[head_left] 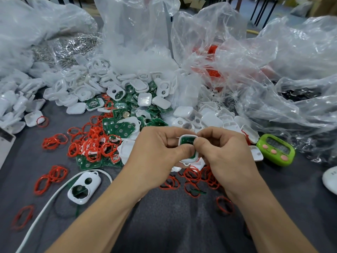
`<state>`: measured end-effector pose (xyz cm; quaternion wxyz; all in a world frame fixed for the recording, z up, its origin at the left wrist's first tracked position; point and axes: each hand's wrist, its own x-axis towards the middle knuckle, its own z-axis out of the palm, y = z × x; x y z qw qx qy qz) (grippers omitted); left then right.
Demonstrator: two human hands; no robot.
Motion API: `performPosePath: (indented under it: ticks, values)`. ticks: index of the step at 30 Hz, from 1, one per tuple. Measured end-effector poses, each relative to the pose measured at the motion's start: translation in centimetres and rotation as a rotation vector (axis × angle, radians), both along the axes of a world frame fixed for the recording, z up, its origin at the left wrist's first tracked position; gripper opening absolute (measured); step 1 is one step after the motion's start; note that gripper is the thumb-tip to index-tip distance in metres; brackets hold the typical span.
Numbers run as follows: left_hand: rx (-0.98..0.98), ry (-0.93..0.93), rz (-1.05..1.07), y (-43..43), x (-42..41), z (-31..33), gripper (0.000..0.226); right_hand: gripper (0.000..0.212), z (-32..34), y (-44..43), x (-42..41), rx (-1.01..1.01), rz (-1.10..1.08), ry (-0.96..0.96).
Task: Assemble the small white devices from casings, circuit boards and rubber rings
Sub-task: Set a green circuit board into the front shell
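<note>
Though close, PCB txt unreadable.

The dark grey worktop carries a heap of white casings at the back, with green circuit boards just in front of it. Red rubber rings lie scattered across the near part. A white cable curves past a two-hole casing on the left. A green timer lies on the right, and clear plastic bags lie behind.

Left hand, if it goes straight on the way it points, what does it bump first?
Probably the right hand, just beyond the white casing that the left hand also pinches; depth unclear.
</note>
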<state>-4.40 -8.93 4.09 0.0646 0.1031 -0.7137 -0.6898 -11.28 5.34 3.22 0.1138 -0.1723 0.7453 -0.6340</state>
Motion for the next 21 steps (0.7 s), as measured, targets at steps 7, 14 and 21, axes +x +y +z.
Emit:
performPosePath:
  ticks: [7, 14, 21]
  values:
    - [-0.012, -0.017, 0.003, -0.03, -0.21, -0.31, 0.027, 0.011, -0.26, -0.05, 0.12, 0.035, -0.049, 0.024]
    - [0.031, -0.082, 0.012, 0.16, -0.4, -0.58, 0.02, 0.009, -0.2, 0.39, -0.33, 0.006, -0.088, -0.007]
    - [0.053, -0.072, 0.034, 0.1, -0.31, -0.6, 0.02, 0.008, 0.2, 0.9, -0.49, 0.0, -0.016, -0.03]
